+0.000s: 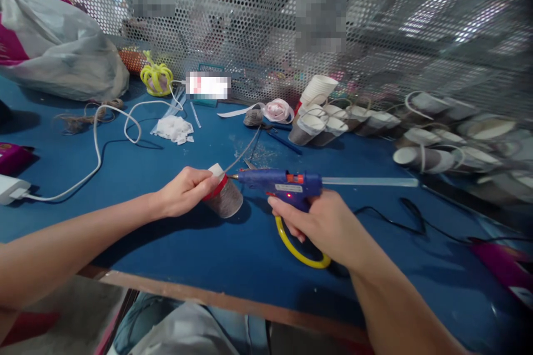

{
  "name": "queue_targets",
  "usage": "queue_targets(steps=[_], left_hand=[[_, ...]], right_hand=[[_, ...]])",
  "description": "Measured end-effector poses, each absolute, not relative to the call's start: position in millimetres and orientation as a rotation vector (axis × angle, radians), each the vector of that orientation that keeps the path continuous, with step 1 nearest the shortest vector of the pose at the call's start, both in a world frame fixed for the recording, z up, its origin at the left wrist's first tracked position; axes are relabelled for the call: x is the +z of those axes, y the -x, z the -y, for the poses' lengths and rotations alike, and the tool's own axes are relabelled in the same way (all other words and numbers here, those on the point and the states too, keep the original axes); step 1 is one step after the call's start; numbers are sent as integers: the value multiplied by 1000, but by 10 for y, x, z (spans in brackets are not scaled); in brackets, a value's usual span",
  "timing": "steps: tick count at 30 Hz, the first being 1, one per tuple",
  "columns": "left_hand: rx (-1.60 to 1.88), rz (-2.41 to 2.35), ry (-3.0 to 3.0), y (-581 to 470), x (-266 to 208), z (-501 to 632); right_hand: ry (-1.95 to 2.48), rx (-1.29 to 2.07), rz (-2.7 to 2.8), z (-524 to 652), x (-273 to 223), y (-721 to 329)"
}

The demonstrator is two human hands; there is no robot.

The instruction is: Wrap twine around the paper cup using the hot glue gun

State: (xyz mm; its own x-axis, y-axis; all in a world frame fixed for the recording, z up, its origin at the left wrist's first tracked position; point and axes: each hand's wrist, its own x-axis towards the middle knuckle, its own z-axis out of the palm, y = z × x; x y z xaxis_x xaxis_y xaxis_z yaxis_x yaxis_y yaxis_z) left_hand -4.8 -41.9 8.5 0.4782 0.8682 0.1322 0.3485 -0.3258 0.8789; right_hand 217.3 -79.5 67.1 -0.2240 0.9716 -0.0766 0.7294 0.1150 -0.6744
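My left hand is closed on a small paper cup, tilted over the blue table. Grey yarn covers the cup's lower part, and a red band and white rim show near my fingers. A blue hot glue gun is gripped in my right hand, its red light lit and a clear glue stick poking out behind. The nozzle is at the red band; I cannot tell whether it touches. A grey yarn strand runs from the cup to a yarn ball. Scissors with a yellow handle lie under my right hand.
Several yarn-wrapped cups stand at the back right, by a stack of white cups. A ribbon roll and a pile of white pieces lie behind. A white cable crosses the left; a plastic bag sits there too.
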Motion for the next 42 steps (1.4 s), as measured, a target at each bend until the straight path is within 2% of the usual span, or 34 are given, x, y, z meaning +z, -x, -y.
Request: queue_targets(steps=[42], left_hand=[[790,-980,-1911,44,68,418]], right_hand=[[1731,800,2022,879,674,-2144]])
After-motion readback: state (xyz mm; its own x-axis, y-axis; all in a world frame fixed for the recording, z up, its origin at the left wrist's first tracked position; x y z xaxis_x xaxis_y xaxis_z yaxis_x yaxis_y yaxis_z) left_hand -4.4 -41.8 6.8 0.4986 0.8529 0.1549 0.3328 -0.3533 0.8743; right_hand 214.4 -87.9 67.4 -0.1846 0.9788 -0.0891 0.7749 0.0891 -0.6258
